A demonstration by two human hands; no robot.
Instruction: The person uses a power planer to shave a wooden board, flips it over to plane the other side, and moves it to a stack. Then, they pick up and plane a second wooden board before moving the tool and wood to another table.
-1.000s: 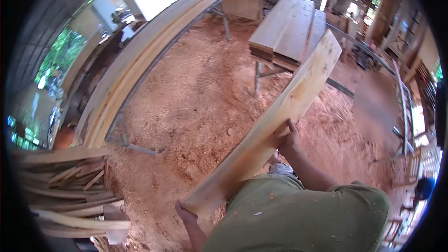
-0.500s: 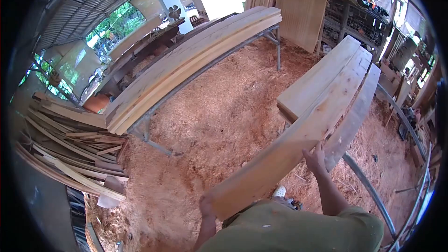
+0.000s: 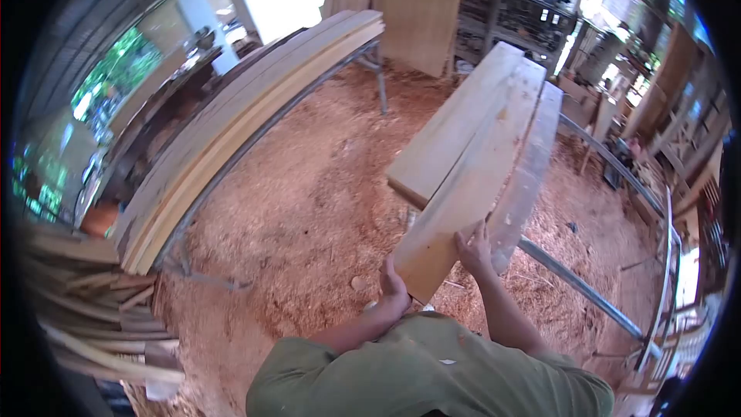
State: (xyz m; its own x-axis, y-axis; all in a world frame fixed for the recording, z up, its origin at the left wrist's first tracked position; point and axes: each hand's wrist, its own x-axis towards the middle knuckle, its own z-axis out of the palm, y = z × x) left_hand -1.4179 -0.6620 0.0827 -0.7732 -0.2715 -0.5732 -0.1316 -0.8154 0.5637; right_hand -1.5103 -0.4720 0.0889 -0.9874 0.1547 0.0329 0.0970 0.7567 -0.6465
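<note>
A: Plank (image 3: 463, 193): where, in what room?
B: On the board stack (image 3: 455, 127), above a sawdust floor (image 3: 309, 185) in an open workshop.
A: Hands?
B: Left hand (image 3: 392, 293) and right hand (image 3: 475, 251) both clasp its near end.
A: Change?
B: Earlier carried; now resting further forward.

Long plank pile (image 3: 247, 127) on metal trestle; scrap offcuts (image 3: 93, 316) left; sawdust floor (image 3: 309, 201).

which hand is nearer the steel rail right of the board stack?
Right. The right hand is on the board's right edge, close to the rail; the left hand holds the near end, farther away.
</note>
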